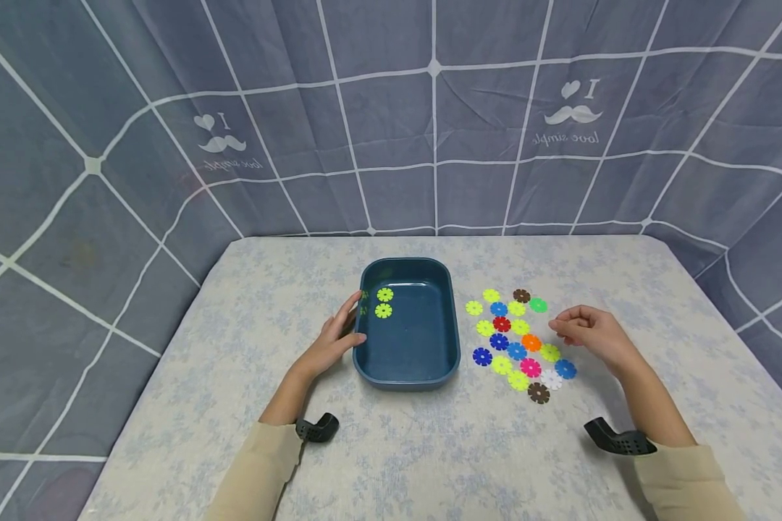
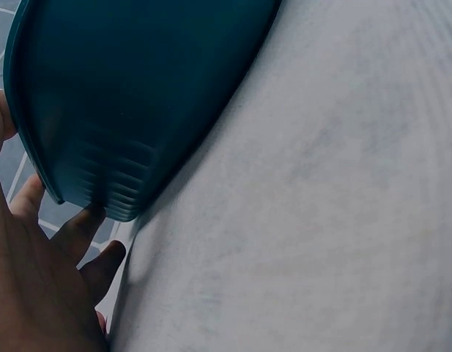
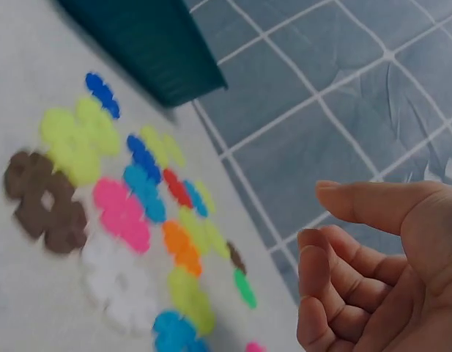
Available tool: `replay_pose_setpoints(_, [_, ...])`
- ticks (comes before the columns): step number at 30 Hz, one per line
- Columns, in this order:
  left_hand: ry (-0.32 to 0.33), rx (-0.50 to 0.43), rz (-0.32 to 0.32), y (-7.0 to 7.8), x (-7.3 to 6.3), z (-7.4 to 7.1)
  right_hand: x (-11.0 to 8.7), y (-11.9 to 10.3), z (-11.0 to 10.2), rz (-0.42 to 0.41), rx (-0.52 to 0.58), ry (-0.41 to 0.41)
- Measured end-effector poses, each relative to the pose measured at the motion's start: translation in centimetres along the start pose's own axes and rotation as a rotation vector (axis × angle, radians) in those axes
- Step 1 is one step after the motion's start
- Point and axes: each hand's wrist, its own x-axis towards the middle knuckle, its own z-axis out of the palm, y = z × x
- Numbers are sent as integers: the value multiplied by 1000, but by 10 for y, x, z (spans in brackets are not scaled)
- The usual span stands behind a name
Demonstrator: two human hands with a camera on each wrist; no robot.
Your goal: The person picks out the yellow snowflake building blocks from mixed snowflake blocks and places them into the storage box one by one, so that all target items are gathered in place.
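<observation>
A dark blue-green plastic tub (image 1: 407, 362) stands on the table with two yellow-green notched discs (image 1: 383, 310) lying inside near its left wall. My left hand (image 1: 331, 340) grips the tub's left rim, thumb over the edge and fingers along the ribbed outer wall (image 2: 116, 176). To the right of the tub lie many flat flower-shaped plastic discs (image 1: 501, 324) in yellow-green, blue, red, orange, pink, white, brown and green. Just right of this group my right hand (image 1: 593, 334) hovers, fingers loosely curled. A gap shows between its thumb and fingers (image 3: 313, 268), holding nothing.
A pale floral cloth covers the table (image 1: 391, 449). Behind it and at the sides hangs a grey-blue curtain (image 1: 391, 123) with white lines. Black wrist-worn devices (image 1: 318, 428) sit on both arms, at the beige sleeves (image 1: 261, 463).
</observation>
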Motion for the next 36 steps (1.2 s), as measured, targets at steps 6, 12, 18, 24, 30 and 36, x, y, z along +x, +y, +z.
replay_pose_setpoints(6, [-1,-4,12,0,1,0,0,18,1,38,12,-25])
replay_pose_setpoints(12, [-1,-8,15,0,1,0,1,32,4,15,-10,-39])
replay_pose_setpoints(18, [-2,-17,1,2,0,0,1,38,8,10,-116,-32])
replay_pose_setpoints(24, [-7,-21,-7,3,0,0,-1,39,12,-35,-192,-17])
replay_pose_setpoints(30, [-6,-18,-6,3,-1,0,-1,41,16,-61,-234,-3])
replay_pose_setpoints(36, [-4,-14,1,2,-1,0,-1,40,18,-79,-255,-2])
